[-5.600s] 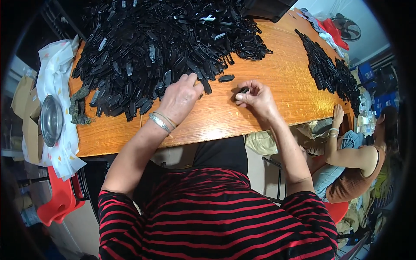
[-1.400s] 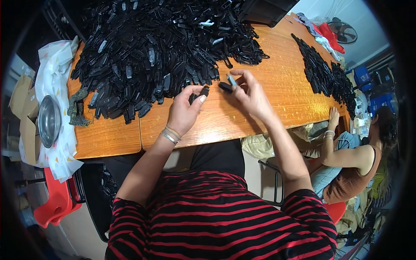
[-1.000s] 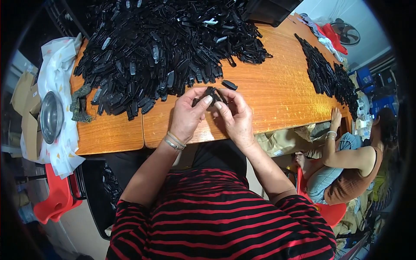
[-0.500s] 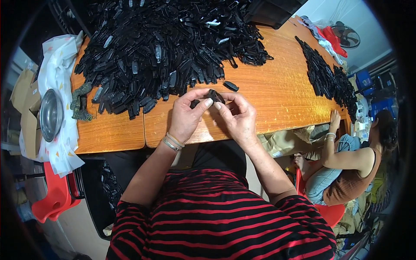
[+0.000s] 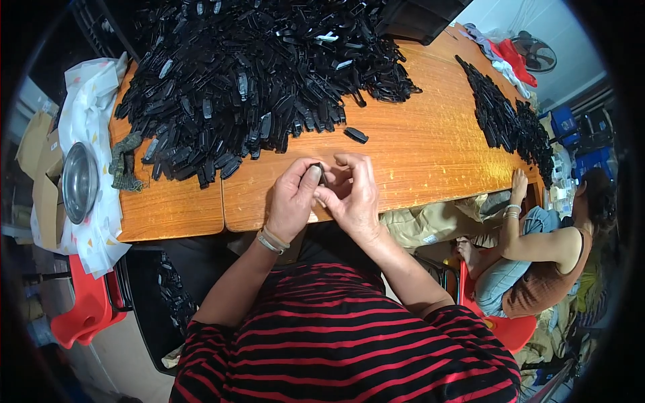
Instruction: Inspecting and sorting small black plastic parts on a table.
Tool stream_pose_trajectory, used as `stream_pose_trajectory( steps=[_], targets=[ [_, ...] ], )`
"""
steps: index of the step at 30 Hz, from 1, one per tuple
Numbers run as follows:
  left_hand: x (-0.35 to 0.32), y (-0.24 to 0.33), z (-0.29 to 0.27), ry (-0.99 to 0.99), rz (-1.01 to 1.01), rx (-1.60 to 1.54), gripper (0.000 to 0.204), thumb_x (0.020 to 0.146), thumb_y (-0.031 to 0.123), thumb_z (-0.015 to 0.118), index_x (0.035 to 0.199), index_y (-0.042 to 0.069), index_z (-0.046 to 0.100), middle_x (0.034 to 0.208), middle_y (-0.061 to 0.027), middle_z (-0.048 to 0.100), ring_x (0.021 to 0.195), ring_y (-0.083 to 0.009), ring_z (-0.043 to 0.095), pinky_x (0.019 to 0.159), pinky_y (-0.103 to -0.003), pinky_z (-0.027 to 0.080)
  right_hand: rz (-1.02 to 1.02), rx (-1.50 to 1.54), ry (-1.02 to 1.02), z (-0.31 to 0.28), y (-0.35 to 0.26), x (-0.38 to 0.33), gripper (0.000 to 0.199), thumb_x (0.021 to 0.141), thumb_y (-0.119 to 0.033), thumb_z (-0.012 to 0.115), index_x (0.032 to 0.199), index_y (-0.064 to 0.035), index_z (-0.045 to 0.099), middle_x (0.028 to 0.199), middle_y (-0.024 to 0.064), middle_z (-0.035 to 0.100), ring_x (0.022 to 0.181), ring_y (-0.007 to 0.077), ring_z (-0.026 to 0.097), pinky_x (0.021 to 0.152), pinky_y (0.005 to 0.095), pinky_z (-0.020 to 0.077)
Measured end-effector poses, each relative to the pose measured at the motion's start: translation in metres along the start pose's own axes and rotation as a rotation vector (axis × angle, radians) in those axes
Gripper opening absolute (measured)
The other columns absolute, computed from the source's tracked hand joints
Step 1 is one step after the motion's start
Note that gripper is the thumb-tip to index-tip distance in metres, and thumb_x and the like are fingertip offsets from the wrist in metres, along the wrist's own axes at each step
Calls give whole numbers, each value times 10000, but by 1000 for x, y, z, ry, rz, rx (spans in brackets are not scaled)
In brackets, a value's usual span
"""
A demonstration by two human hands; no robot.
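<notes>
So there's a small black plastic part [image 5: 318,173] pinched between both hands over the near edge of the wooden worktop [image 5: 430,144], mostly covered up, so its shape is hard to make out. Left hand [image 5: 290,201] has its fingers [image 5: 310,180] closed on it, right hand [image 5: 353,195] curls in against it too. One loose black piece [image 5: 356,135] lies just beyond. The huge black parts pile [image 5: 248,74] gets cut off at the top.
</notes>
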State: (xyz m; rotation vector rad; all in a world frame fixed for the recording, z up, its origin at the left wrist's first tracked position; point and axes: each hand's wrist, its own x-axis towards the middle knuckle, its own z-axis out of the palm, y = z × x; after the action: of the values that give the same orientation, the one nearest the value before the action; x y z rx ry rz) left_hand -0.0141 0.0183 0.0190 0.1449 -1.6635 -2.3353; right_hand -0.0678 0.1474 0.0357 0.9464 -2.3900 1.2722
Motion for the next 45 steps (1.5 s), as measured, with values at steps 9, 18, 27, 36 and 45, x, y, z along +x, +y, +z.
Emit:
stream_pose_trajectory(
  steps=[9,18,27,36,45],
  targets=[
    [-29,38,-30,-41,-97,12,268,1013,224,447,879,33,578,751,-18,580,629,-79,519,598,-196,424,39,319,-231,36,-37,-22,431,790,-143,748,1102,-34,472,715,53,512,592,134,514,524,295,457],
    [-176,110,-201,236,-262,1512,203,847,198,678,870,-3,663,739,-98,639,700,-243,589,681,-345,466,-88,-158,-116,-12,39,37,215,801,-132,721,990,-41,674,862,127,633,742,266,642,658,371,520],
    [-86,82,-108,399,70,1093,147,879,63,617,998,-19,645,930,-108,661,841,-191,635,776,-299,499,25,-451,-279,-25,77,64,206,817,-109,705,993,-13,660,845,151,629,761,322,645,661,401,509],
    [35,21,-8,-98,716,1239,203,795,106,665,989,50,646,997,-85,607,925,-252,565,760,-368,491,413,305,-717,-24,38,70,172,907,-157,669,994,-9,660,753,10,634,601,62,549,542,213,453],
    [41,-8,-17,-13,530,1006,216,766,85,741,950,17,651,804,-76,616,671,-220,583,640,-309,493,88,-152,-402,-8,74,129,189,821,-151,690,957,-23,664,819,144,653,722,287,648,667,380,531]
  ],
)
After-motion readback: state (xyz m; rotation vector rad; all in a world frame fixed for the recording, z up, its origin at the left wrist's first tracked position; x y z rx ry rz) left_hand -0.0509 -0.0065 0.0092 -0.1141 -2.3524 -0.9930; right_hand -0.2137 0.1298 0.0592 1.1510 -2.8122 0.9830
